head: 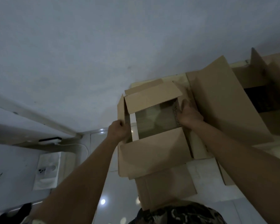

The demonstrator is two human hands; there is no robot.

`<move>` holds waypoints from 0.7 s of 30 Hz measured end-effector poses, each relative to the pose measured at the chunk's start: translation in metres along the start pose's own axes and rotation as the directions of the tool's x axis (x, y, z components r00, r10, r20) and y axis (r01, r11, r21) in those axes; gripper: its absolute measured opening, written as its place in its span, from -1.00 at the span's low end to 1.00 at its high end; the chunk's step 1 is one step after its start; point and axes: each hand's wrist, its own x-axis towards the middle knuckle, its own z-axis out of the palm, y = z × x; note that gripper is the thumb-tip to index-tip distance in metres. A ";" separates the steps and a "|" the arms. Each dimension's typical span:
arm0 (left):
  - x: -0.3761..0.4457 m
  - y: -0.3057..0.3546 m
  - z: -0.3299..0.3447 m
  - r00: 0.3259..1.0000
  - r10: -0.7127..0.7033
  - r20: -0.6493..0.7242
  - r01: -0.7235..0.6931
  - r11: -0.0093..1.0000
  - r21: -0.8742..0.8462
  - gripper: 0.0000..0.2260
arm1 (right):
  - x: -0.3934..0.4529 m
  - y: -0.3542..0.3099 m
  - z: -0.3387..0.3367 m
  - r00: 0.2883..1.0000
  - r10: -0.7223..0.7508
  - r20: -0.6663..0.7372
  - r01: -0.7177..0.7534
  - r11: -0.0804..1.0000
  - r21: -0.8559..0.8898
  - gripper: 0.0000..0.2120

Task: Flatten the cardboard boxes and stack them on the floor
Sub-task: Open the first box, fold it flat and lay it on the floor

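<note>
Camouflage-patterned clothing [176, 214] at bottom edge; above it, open brown cardboard box [153, 152], flaps splayed, hollow, floor visible through; left hand [117, 131] and right hand [190, 116] fingers grip opposite walls; more boxes [225, 101] just beside.

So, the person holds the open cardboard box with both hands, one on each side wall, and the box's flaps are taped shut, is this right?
Not quite. In the head view the flaps are not taped shut: they stand folded outward, and you can see through the open cardboard box. The rest holds: the left hand grips the left wall and the right hand grips the right wall.
</note>
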 end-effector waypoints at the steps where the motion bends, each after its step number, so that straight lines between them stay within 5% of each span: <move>1: -0.001 -0.003 0.001 1.000 0.010 0.013 -0.010 0.999 -0.052 -0.72 | -0.001 0.002 0.004 1.000 -0.019 0.008 0.019 0.999 0.036 -0.38; 5: -0.002 -0.004 0.004 0.999 0.042 0.007 -0.041 0.994 -0.100 -0.76 | -0.006 0.004 0.015 0.996 -0.056 -0.063 0.062 0.995 0.084 -0.39; 9: -0.001 -0.001 -0.005 0.957 0.207 -0.205 -0.174 0.971 0.165 -0.71 | -0.016 -0.002 0.006 0.936 -0.183 -0.300 0.169 0.983 -0.071 -0.51; 12: 0.014 -0.004 -0.020 0.860 0.458 -0.223 -0.356 0.854 0.379 -0.52 | -0.038 -0.021 -0.016 0.872 -0.248 -0.422 0.213 0.969 -0.128 -0.63; 14: 0.024 -0.002 -0.030 0.767 0.616 -0.180 -0.460 0.723 0.515 -0.37 | -0.055 -0.038 -0.033 0.917 -0.243 -0.318 0.238 0.970 -0.054 -0.68; 16: 0.029 0.006 -0.034 0.684 0.717 -0.134 -0.552 0.629 0.548 -0.28 | -0.075 -0.056 -0.045 0.956 -0.291 -0.037 0.291 0.957 -0.016 -0.66; 19: 0.035 0.022 -0.029 0.576 0.818 -0.008 -0.687 0.489 0.537 -0.34 | -0.105 -0.081 -0.036 0.884 -0.353 0.307 0.387 0.920 -0.058 -0.55; 21: 0.037 0.033 -0.025 0.531 0.846 0.053 -0.732 0.426 0.531 -0.43 | -0.121 -0.092 -0.024 0.870 -0.300 0.392 0.387 0.907 -0.164 -0.50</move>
